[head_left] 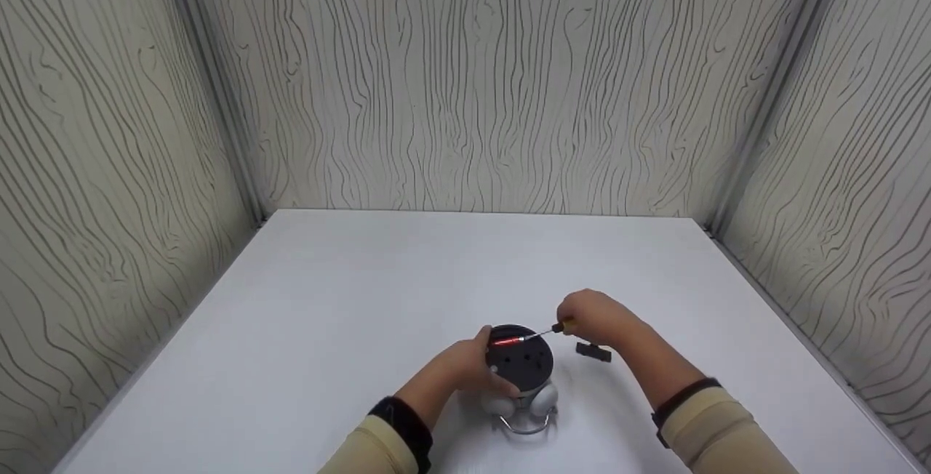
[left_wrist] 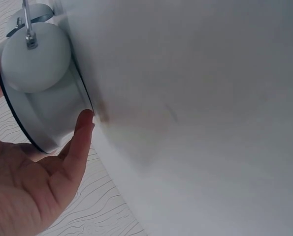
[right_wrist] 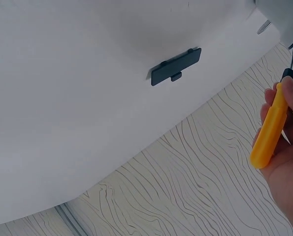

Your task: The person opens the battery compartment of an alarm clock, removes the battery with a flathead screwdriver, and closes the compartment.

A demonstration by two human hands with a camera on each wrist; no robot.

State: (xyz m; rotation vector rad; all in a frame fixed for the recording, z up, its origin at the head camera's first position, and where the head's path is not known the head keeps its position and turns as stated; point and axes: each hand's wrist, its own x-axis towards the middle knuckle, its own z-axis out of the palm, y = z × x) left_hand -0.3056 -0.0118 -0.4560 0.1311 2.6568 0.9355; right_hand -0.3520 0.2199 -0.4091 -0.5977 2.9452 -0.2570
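My left hand (head_left: 469, 365) grips a white twin-bell alarm clock (left_wrist: 52, 110) round its rim, its black back (head_left: 524, 372) facing up toward me. Set in the slot near the top of that back is a red battery (head_left: 508, 341). From the right, my right hand (head_left: 593, 316) holds a screwdriver with a yellow handle (right_wrist: 270, 132), the metal shaft (head_left: 540, 334) reaching to the battery's right end. The clock's bells (head_left: 543, 401) and wire handle (head_left: 525, 430) point toward me. Beneath my right wrist lies a small black battery cover (right_wrist: 177, 67), tabs along its edges.
A white table (head_left: 349, 292) spreads under everything. Wood-grain-patterned panels (head_left: 480, 81) rise behind it and at both sides, with grey metal strips (head_left: 211, 89) at the corners.
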